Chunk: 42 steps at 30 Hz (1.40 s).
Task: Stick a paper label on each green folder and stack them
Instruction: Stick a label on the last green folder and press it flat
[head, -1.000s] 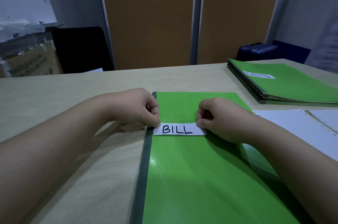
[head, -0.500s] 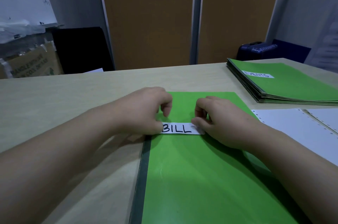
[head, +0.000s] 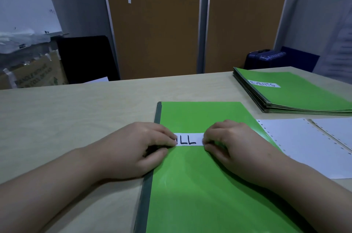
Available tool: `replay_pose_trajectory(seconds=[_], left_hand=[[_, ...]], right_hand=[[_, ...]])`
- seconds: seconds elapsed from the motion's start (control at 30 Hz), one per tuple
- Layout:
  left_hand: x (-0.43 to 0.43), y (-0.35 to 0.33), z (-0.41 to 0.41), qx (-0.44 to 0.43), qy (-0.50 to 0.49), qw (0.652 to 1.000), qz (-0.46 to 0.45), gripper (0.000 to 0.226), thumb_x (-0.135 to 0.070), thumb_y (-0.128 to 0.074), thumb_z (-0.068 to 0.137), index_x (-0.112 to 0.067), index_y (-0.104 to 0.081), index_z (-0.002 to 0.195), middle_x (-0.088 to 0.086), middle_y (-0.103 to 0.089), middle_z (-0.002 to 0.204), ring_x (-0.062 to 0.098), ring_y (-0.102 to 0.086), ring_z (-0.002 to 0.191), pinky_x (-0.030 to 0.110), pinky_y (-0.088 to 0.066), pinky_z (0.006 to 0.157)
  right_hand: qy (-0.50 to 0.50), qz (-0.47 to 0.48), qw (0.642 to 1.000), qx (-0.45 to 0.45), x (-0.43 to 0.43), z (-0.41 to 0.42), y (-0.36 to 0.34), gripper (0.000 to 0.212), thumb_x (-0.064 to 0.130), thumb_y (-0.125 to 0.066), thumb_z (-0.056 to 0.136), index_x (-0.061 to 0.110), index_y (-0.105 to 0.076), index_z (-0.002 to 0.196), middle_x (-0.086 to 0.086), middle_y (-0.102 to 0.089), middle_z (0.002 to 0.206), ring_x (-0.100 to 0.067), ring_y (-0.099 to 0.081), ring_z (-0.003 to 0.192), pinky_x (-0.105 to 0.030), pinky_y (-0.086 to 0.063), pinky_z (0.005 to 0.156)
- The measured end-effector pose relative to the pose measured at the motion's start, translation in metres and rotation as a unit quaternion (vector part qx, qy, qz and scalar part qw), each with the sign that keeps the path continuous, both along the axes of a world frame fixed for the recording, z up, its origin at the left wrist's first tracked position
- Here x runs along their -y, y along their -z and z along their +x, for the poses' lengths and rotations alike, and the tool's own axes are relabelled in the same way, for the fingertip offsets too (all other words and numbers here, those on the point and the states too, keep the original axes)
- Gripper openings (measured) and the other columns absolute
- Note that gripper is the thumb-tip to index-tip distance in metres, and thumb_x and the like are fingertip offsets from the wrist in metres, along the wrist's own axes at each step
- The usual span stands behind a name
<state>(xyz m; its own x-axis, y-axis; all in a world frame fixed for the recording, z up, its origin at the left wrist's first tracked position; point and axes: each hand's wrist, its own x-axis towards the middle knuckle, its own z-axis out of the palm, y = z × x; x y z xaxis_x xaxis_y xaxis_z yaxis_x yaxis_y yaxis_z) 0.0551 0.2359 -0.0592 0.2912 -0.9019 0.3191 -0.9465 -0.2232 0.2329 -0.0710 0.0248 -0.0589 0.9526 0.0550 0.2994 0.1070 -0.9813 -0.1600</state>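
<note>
Left hand [head: 141,149] presses, right hand [head: 234,147] perhaps pinches, label [head: 188,139] ("LL" showing) on green folder [head: 200,194]

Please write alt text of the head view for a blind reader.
The left hand and right hand hold down the ends of a white label on a green folder. A stack of folders and white sheets lie to the right.

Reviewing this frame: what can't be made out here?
All in the head view:
The label's first letters, covered by the left hand; only "LL" reads.
Whether the right hand pinches or presses the label's end: its own fingertips hide that.
The green folder's near end, cut off by the bottom edge.
How many folders the stack holds: edges too thin.
The cardboard box's print: dim, blurred.
</note>
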Motion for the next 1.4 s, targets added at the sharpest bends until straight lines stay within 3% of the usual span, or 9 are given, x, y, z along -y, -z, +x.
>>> replay_pose_trajectory(seconds=[0.17, 0.27, 0.37, 0.43, 0.57, 0.8, 0.97, 1.27, 1.4], left_hand=[[-0.004, 0.007, -0.003, -0.022, 0.01, 0.999, 0.031, 0.048, -0.051, -0.044, 0.091, -0.031, -0.057, 0.132, -0.02, -0.053, 0.138, -0.018, -0.038, 0.127, 0.005, -0.031, 0.104], [-0.017, 0.007, 0.007, -0.032, -0.018, 0.999, 0.021, 0.048, -0.054, -0.043, 0.09, -0.032, -0.059, 0.13, -0.021, -0.055, 0.135, -0.021, -0.04, 0.123, 0.004, -0.03, 0.104], [-0.022, 0.005, 0.011, -0.016, -0.038, 0.999, 0.029, 0.05, -0.058, -0.038, 0.09, -0.034, -0.06, 0.129, -0.025, -0.056, 0.133, -0.021, -0.04, 0.123, 0.018, -0.027, 0.114], [-0.018, 0.005, 0.007, 0.001, -0.038, 0.998, 0.045, 0.056, -0.062, -0.032, 0.091, -0.033, -0.059, 0.13, -0.024, -0.056, 0.134, -0.019, -0.039, 0.125, 0.029, -0.018, 0.119], [-0.01, 0.005, -0.001, -0.013, -0.008, 0.997, 0.071, 0.058, -0.063, -0.029, 0.091, -0.036, -0.048, 0.139, -0.028, -0.044, 0.143, -0.021, -0.027, 0.132, 0.029, -0.003, 0.118], [-0.01, 0.005, 0.002, -0.003, -0.049, 0.997, 0.068, 0.071, -0.073, -0.014, 0.086, -0.037, -0.051, 0.135, -0.026, -0.049, 0.14, -0.023, -0.027, 0.13, 0.037, -0.001, 0.121], [0.009, 0.001, -0.015, -0.008, 0.007, 0.995, 0.104, 0.064, -0.066, -0.017, 0.09, -0.037, -0.04, 0.143, -0.026, -0.037, 0.149, -0.019, -0.02, 0.135, 0.032, 0.001, 0.118], [-0.012, -0.001, 0.0, 0.033, -0.1, 0.991, 0.084, 0.059, -0.062, -0.022, 0.083, -0.04, -0.059, 0.124, -0.031, -0.06, 0.124, -0.016, -0.049, 0.114, 0.027, -0.018, 0.109], [-0.004, 0.003, -0.008, 0.064, -0.119, 0.989, 0.06, 0.058, -0.064, -0.023, 0.083, -0.034, -0.063, 0.111, -0.019, -0.067, 0.107, -0.003, -0.058, 0.098, 0.031, -0.021, 0.108]], right_hand=[[-0.052, -0.031, 0.998, -0.029, -0.01, -0.002, 0.003, 0.037, 0.036, -0.04, 0.092, 0.034, -0.057, 0.124, 0.019, -0.056, 0.13, -0.009, -0.049, 0.116, -0.036, -0.038, 0.088], [-0.035, -0.037, 0.999, 0.013, -0.003, -0.011, 0.002, 0.03, 0.035, -0.048, 0.085, 0.031, -0.07, 0.105, 0.02, -0.068, 0.11, -0.013, -0.057, 0.098, -0.038, -0.043, 0.076], [-0.02, -0.045, 0.998, 0.028, -0.002, -0.012, 0.001, 0.029, 0.037, -0.045, 0.085, 0.029, -0.071, 0.095, 0.021, -0.07, 0.099, -0.013, -0.057, 0.092, -0.037, -0.043, 0.073], [-0.034, -0.052, 0.998, 0.008, -0.009, -0.006, 0.001, 0.039, 0.043, -0.034, 0.087, 0.031, -0.068, 0.104, 0.022, -0.067, 0.109, -0.012, -0.054, 0.1, -0.036, -0.04, 0.076], [-0.052, -0.045, 0.996, -0.061, -0.019, 0.004, 0.002, 0.042, 0.047, -0.03, 0.095, 0.039, -0.042, 0.135, 0.026, -0.042, 0.141, -0.005, -0.036, 0.123, -0.037, -0.031, 0.093], [0.051, -0.06, 0.997, -0.019, 0.002, 0.0, 0.001, 0.036, 0.045, -0.032, 0.095, 0.029, -0.06, 0.11, 0.015, -0.064, 0.117, -0.006, -0.042, 0.121, -0.037, -0.029, 0.094], [-0.005, -0.029, 0.997, -0.068, -0.009, 0.004, 0.002, 0.04, 0.045, -0.036, 0.095, 0.041, -0.044, 0.134, 0.025, -0.042, 0.142, -0.006, -0.032, 0.131, -0.039, -0.025, 0.102], [0.009, -0.046, 0.998, 0.033, 0.008, -0.003, 0.005, 0.048, 0.052, -0.028, 0.084, 0.03, -0.069, 0.094, 0.022, -0.069, 0.097, -0.005, -0.048, 0.102, -0.034, -0.034, 0.086], [-0.002, -0.04, 0.999, 0.023, 0.004, 0.0, 0.006, 0.038, 0.046, -0.034, 0.089, 0.029, -0.066, 0.101, 0.019, -0.067, 0.104, -0.007, -0.046, 0.104, -0.034, -0.034, 0.087]])
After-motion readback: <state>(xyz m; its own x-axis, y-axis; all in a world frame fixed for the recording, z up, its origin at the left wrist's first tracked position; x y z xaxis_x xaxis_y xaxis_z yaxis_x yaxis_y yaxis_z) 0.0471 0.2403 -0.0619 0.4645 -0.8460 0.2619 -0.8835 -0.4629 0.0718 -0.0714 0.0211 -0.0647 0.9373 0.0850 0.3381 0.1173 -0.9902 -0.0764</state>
